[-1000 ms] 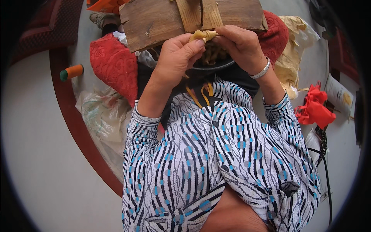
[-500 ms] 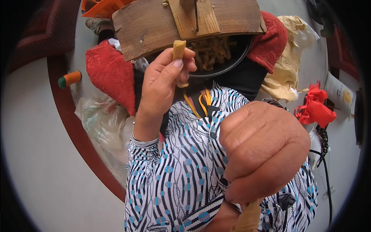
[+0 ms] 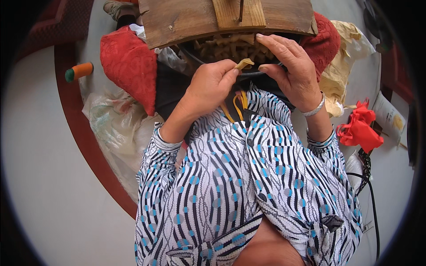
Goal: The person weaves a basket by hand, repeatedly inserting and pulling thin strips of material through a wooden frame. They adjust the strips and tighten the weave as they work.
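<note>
Between the thumb and fingers of my left hand [image 3: 211, 86] is a short, folded yellowish strip [image 3: 244, 64]; its material I cannot make out. My right hand [image 3: 290, 68] is open just right of it, thumb and fingers apart, fingertips close to the edge of a wooden board [image 3: 182, 22]. Under the board, a dark basin [image 3: 191, 55] holds a heap of twisted, yellow-brown pieces [image 3: 217, 49]. The board hides the basin's far part. A thin dark metal piece [image 3: 241, 9] stands upright at a lighter wooden strip [image 3: 222, 13] on the board.
Red cloth covers [image 3: 126, 66] are on my knees, beside the basin. To the left lie an orange-and-green spool [image 3: 80, 72] and a clear plastic bag [image 3: 111, 119]. At right are crumpled tan paper [image 3: 337, 66], a red bag [image 3: 361, 126] and a black cord [image 3: 375, 213].
My right hand has moved from close below my view, where it held a pale strip, up to the basin and opened. My left hand has turned inward, still gripping its yellowish strip.
</note>
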{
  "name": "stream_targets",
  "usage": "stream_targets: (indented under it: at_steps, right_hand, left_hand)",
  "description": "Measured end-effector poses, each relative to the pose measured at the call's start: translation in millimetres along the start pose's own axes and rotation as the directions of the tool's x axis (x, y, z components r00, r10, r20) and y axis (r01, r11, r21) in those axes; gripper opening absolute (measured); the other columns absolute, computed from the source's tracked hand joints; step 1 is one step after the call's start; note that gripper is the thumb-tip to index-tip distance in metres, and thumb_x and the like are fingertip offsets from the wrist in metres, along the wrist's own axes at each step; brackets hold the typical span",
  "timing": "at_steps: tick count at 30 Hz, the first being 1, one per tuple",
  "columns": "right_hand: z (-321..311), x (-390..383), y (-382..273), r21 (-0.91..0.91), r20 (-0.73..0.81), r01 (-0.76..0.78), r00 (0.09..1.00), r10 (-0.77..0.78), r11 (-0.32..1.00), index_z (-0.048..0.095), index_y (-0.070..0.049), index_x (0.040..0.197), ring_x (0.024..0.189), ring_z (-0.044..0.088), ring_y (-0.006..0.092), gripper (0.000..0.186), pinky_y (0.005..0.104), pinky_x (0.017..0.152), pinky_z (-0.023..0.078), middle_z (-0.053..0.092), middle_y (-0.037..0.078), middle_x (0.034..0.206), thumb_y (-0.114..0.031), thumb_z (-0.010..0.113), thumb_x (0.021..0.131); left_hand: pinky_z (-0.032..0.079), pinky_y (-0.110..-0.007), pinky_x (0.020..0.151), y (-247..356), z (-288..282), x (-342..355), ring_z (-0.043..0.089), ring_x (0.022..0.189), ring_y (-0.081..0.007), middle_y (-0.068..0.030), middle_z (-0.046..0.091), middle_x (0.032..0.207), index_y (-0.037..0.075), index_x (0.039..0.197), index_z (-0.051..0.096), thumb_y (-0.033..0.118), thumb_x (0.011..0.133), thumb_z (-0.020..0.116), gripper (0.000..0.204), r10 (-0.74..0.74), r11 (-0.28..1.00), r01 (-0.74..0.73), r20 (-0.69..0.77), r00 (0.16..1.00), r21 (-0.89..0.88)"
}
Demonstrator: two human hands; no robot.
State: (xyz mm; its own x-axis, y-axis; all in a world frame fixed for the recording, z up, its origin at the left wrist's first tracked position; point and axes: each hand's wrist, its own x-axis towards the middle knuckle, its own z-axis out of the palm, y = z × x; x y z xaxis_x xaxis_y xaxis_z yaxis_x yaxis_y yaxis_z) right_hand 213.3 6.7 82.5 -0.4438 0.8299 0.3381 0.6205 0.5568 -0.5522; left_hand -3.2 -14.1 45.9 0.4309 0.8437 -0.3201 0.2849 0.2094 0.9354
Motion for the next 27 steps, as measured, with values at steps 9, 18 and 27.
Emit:
stream_targets:
  at_steps: [9, 18, 27]
  right_hand:
    - [24.5, -0.5, 5.4, 0.195, 0.104, -0.312, 0.949, 0.296, 0.930, 0.065, -0.004, 0.079, 0.053, 0.055, 0.0265, 0.022, 0.0331, 0.053, 0.045, 0.058, 0.012, 0.062, -0.024, 0.066, 0.088]
    - [-16.7, 4.7, -56.6, 0.869, 0.485, -0.493, 0.864, 0.138, 0.036, 0.069, -0.001, 0.111, 0.055, 0.047, 0.0011, 0.026, 0.0178, 0.049, 0.036, 0.059, -0.005, 0.070, -0.016, 0.067, 0.091]
    - [49.6, 21.0, 7.5, 0.483, -0.288, -0.183, 0.890, 0.353, 0.856, 0.069, -0.007, 0.111, 0.077, 0.070, 0.0141, 0.021, 0.0238, 0.068, 0.055, 0.073, 0.006, 0.086, -0.016, 0.058, 0.095]
  left_hand:
    - [0.043, -0.027, 0.053, 31.8, -2.8, 5.9, 0.055, 0.057, -0.0123, -0.0078, 0.059, 0.065, 0.000, 0.089, 0.064, 0.015, 0.093, 0.057, 0.018, 0.218, 0.923, -0.193, -0.039, 0.975, 0.333]
    - [0.038, -0.021, 0.051, 20.7, -3.1, 34.5, 0.045, 0.058, -0.0034, 0.0030, 0.050, 0.063, -0.001, 0.091, 0.066, 0.025, 0.100, 0.051, 0.032, 0.278, 0.925, -0.307, -0.152, 0.948, -0.223]
    - [0.035, -0.016, 0.053, 29.0, 32.1, 28.8, 0.042, 0.063, -0.0007, 0.0030, 0.055, 0.081, -0.004, 0.126, 0.051, 0.007, 0.094, 0.058, 0.034, 0.110, 0.641, -0.168, -0.127, 0.986, -0.749]
